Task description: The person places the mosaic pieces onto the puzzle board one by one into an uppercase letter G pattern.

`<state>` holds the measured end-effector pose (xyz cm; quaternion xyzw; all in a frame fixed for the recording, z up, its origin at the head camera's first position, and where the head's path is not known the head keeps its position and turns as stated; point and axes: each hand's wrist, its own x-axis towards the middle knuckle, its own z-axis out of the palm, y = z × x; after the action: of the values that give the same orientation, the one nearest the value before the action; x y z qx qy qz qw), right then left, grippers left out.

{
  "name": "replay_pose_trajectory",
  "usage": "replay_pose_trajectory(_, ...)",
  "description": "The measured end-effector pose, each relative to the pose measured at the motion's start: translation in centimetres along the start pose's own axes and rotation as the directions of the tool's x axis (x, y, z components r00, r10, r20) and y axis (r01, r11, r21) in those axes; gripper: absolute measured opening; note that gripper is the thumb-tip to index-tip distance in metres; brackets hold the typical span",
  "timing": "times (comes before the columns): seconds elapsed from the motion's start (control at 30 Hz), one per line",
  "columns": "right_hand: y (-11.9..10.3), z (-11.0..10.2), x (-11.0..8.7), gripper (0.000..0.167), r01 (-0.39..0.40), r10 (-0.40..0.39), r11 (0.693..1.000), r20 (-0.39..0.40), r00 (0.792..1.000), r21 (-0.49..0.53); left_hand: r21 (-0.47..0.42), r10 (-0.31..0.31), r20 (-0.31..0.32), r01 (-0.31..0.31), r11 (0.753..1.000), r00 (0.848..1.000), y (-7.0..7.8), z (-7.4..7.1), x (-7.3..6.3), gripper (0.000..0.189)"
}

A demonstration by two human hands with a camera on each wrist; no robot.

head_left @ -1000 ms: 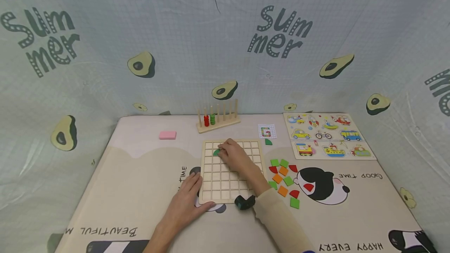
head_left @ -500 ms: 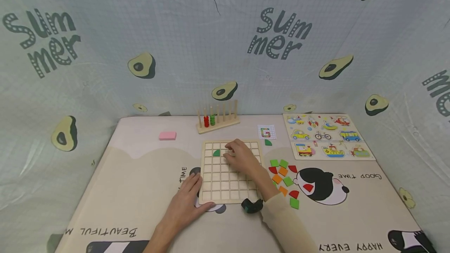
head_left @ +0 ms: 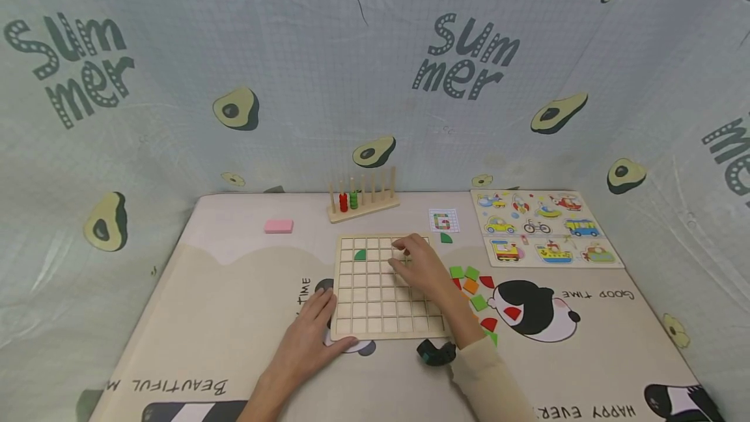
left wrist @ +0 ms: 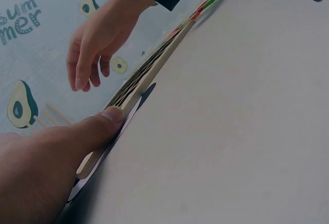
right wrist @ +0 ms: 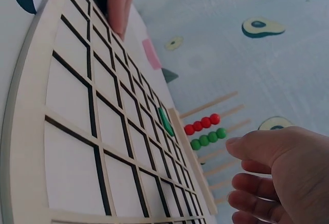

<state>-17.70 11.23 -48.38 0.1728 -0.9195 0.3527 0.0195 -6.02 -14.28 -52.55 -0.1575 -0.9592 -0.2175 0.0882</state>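
A wooden grid board (head_left: 366, 329) lies flat on the table. One green quarter-circle piece (head_left: 360, 255) sits in a cell near its upper left, also visible as a green sliver (right wrist: 165, 122) in the right wrist view. My left hand (head_left: 308, 337) rests at the board's near left corner, fingers along the left side and thumb (left wrist: 110, 118) against the front edge. Over the upper right of the board hovers my right hand (head_left: 418, 269), fingers loosely bent, nothing between them. A second green quarter-circle (head_left: 446, 238) lies just beyond the board's right side.
Green and orange squares (head_left: 471, 286) and red quarter-circles (head_left: 489, 324) lie scattered right of the board. Behind are a pattern card (head_left: 444, 220), a peg stand (head_left: 369, 209) with red and green beads, and a pink block (head_left: 278, 226). A picture puzzle (head_left: 547, 259) lies far right.
My right hand has let go of the green quarter-circle in the grid cell and moved right across the board. My left hand stays at the corner.
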Motion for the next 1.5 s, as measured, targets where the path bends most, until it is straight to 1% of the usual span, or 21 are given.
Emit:
replay_pose_trajectory(0.33, 1.3, -0.5, -1.1, 0.034, -0.004, 0.005, 1.000, -0.051, 0.999, 0.011, 0.005, -0.005, 0.015, 0.005, 1.000, 1.000, 0.0, 0.1, 0.0, 0.090)
replay_pose_trajectory(0.5, 1.8, -0.8, -1.2, 0.034, 0.013, -0.013, 1.000, -0.065, 0.998, 0.006, -0.002, -0.003, 0.008, 0.003, 1.000, 1.000, 0.0, 0.1, 0.0, 0.090)
replay_pose_trajectory(0.57, 2.1, -1.0, -1.2, 0.035, 0.009, -0.008, 1.000, -0.073, 0.997, 0.012, -0.003, -0.002, 0.007, 0.002, 1.000, 1.000, 0.0, 0.0, 0.1, 0.090)
replay_pose_trajectory(0.77, 2.8, -1.8, -1.4, 0.036, -0.049, 0.053, 0.997, -0.078, 0.996, 0.052, -0.003, 0.001, 0.007, -0.001, 1.000, 1.000, 0.0, 0.0, 0.1, 0.090)
replay_pose_trajectory(0.93, 3.5, -2.6, -1.5, 0.038, -0.061, 0.065, 0.997, -0.091, 0.994, 0.047, -0.001, -0.001, 0.009, 0.001, 1.000, 1.000, 0.0, -0.1, 0.0, 0.090)
replay_pose_trajectory(1.1, 4.5, -3.6, -1.6, 0.039, -0.103, 0.106, 0.994, -0.088, 0.990, 0.041, 0.006, 0.001, 0.008, -0.001, 1.000, 1.000, 0.1, -0.1, 0.1, 0.090)
replay_pose_trajectory(1.27, 5.6, -4.3, -1.9, 0.041, -0.143, 0.147, 0.988, -0.066, 0.987, 0.057, 0.008, 0.007, 0.002, -0.007, 1.000, 1.000, 0.0, -0.1, 0.1, 0.090)
replay_pose_trajectory(1.43, 6.6, -4.9, -2.2, 0.044, -0.199, 0.201, 0.979, -0.026, 0.979, 0.054, 0.007, 0.009, 0.000, -0.009, 1.000, 1.000, 0.1, -0.1, 0.1, 0.090)
replay_pose_trajectory(1.5, 6.9, -5.1, -2.3, 0.045, -0.210, 0.211, 0.977, -0.015, 0.977, 0.046, 0.007, 0.007, 0.003, -0.007, 1.000, 1.000, 0.1, -0.1, 0.1, 0.090)
